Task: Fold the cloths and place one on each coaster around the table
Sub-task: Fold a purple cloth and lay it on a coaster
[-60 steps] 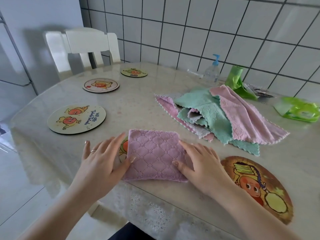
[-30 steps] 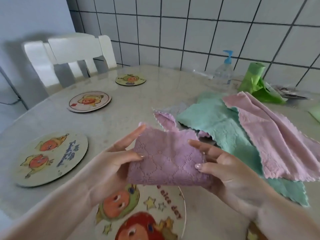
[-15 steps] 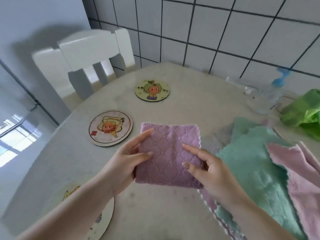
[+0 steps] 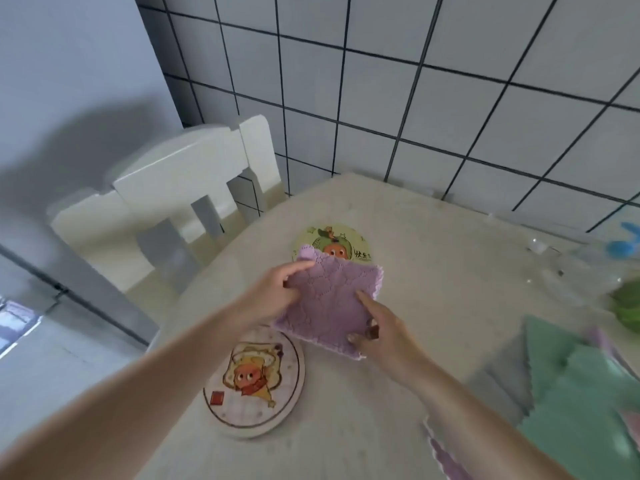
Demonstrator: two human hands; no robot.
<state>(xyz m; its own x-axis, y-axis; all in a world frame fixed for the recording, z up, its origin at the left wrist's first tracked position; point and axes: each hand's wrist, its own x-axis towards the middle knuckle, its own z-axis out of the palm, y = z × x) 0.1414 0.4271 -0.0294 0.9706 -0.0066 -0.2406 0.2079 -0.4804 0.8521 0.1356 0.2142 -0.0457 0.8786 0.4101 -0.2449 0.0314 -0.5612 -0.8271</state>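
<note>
A folded purple quilted cloth [image 4: 330, 299] is held above the table between both hands. My left hand [image 4: 273, 292] grips its left edge, index finger stretched along the top. My right hand [image 4: 382, 332] pinches its near right corner, index finger lying on the cloth. The cloth's far edge overlaps the near rim of a green round coaster [image 4: 334, 245] with an orange figure. A second round coaster [image 4: 254, 379] with an orange cartoon figure lies just below the cloth, nearer to me.
Unfolded green cloths [image 4: 585, 393] and a purple one [image 4: 446, 459] lie at the right on the beige table [image 4: 450, 271]. A white chair [image 4: 180, 199] stands at the far left edge. A clear pump bottle [image 4: 620, 244] and a green bag [image 4: 627, 306] sit by the tiled wall.
Both hands lifted the folded purple cloth off the near coaster and carried it away across the table to the far green coaster. The view swung left and forward.
</note>
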